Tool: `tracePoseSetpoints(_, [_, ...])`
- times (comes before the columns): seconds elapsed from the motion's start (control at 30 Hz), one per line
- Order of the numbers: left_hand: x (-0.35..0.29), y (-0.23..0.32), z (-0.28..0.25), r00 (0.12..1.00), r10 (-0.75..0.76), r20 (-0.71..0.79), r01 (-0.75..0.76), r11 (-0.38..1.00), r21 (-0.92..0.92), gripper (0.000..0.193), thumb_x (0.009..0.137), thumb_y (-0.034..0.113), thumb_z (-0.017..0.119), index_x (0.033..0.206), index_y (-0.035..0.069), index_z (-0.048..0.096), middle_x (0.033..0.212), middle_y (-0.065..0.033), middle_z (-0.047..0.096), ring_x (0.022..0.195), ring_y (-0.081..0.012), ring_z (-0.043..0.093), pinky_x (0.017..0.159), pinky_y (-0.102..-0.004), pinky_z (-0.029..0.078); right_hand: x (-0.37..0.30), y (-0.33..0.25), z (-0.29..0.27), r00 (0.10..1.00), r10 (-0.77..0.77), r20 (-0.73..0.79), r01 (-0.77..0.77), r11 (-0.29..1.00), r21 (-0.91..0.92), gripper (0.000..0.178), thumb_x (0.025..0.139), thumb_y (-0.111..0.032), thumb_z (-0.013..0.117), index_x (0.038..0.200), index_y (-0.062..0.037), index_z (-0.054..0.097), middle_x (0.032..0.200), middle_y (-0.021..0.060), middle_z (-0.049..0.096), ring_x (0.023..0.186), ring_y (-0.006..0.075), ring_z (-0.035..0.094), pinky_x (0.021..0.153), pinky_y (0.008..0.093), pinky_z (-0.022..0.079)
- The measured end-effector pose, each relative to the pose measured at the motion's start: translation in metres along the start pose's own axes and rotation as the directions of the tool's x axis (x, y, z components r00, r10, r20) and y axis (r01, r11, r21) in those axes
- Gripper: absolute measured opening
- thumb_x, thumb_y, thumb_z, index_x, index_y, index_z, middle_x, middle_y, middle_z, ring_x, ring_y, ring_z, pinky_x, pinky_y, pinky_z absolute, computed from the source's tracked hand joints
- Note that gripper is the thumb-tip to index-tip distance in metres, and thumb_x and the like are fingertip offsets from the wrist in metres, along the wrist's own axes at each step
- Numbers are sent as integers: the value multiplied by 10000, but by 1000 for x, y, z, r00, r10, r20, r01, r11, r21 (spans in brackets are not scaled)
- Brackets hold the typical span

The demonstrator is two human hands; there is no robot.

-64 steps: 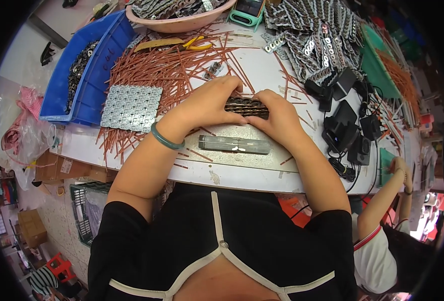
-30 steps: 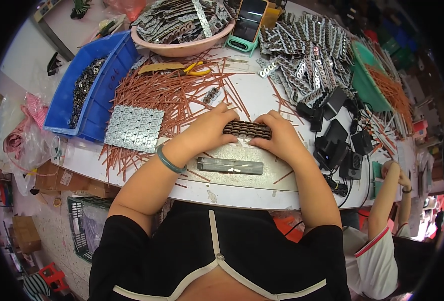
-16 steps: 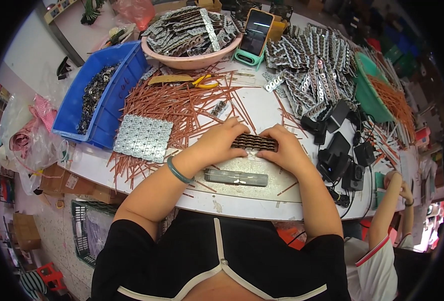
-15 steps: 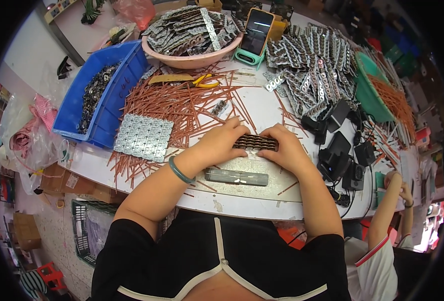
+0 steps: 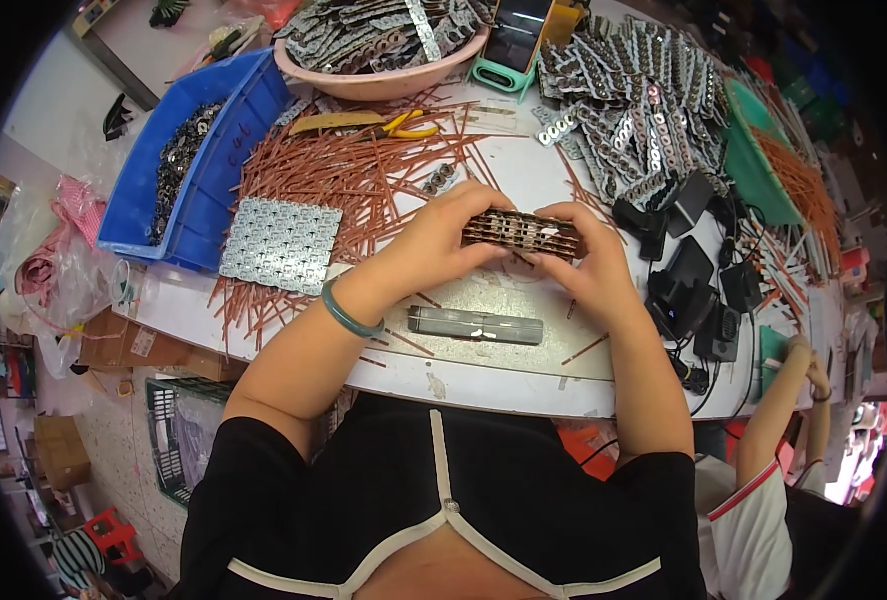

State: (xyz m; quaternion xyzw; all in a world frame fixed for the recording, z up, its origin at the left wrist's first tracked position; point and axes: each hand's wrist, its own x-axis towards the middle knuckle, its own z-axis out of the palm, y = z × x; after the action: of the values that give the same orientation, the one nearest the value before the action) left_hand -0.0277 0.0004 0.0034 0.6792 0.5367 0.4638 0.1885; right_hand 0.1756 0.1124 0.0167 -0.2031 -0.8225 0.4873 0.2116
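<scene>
My left hand (image 5: 450,240) and my right hand (image 5: 595,262) grip the two ends of a block of stacked metal strips (image 5: 519,235), its layered brown and silvery edges facing me. Both hands have their fingers and thumbs closed round it, above the table. Nearer to me lies a grey ridged bar (image 5: 475,325) on a pale board (image 5: 555,318). A short metal piece (image 5: 438,180) rests beyond my left hand. Farther left, a flat silvery panel of small metal parts (image 5: 279,243) sits on many thin reddish-brown sticks (image 5: 353,195).
A blue bin (image 5: 200,185) of small metal parts and a pink basin (image 5: 383,83) of strips stand behind. A phone (image 5: 516,38), heaped metal strips (image 5: 633,110), a green basin (image 5: 753,165) and black adapters (image 5: 678,300) line the right. A co-worker's arm (image 5: 771,415) shows there.
Both hands have lifted the block slightly, and it is now tilted with its right end lower. The right hand has shifted right. The whole view has moved a little.
</scene>
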Motion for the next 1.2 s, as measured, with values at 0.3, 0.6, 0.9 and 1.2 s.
tracePoseSetpoints(0.3, [-1, 2, 3, 993, -113, 27, 116, 983, -142, 425, 778, -19, 690, 1176, -12, 542, 1065, -95, 626, 999, -164, 615, 887, -293, 495, 1, 6, 7, 996, 85, -36, -71, 956, 285, 456, 765, 41, 726, 1177, -19, 540, 1066, 87, 641, 978, 149, 640, 855, 279, 527])
tracePoseSetpoints(0.6, [1, 7, -3, 998, -68, 19, 69, 995, -72, 421, 744, 2, 712, 1147, 3, 588, 1046, -97, 644, 964, -191, 631, 847, -301, 499, -1, 5, 7, 998, 18, -57, 0, 956, 295, 478, 762, 67, 724, 1193, -17, 536, 1062, 77, 623, 991, 150, 628, 887, 279, 520])
tracePoseSetpoints(0.9, [-1, 3, 2, 992, -120, -31, 105, 947, -305, 358, 775, 29, 730, 1110, 2, 604, 987, -89, 652, 890, -158, 642, 780, -283, 520, -2, -1, 9, 994, -10, -104, 46, 936, 350, 475, 758, 47, 720, 1190, 12, 526, 1162, 107, 578, 1073, 188, 595, 945, 312, 489])
tracePoseSetpoints(1.2, [1, 5, -5, 998, -50, 30, 51, 998, -29, 399, 742, 54, 753, 1111, 10, 610, 1070, -96, 636, 1003, -223, 616, 892, -343, 481, -2, 2, 6, 999, 22, -42, -8, 950, 313, 406, 815, 35, 686, 1183, 21, 514, 1130, 110, 597, 995, 164, 623, 809, 284, 545])
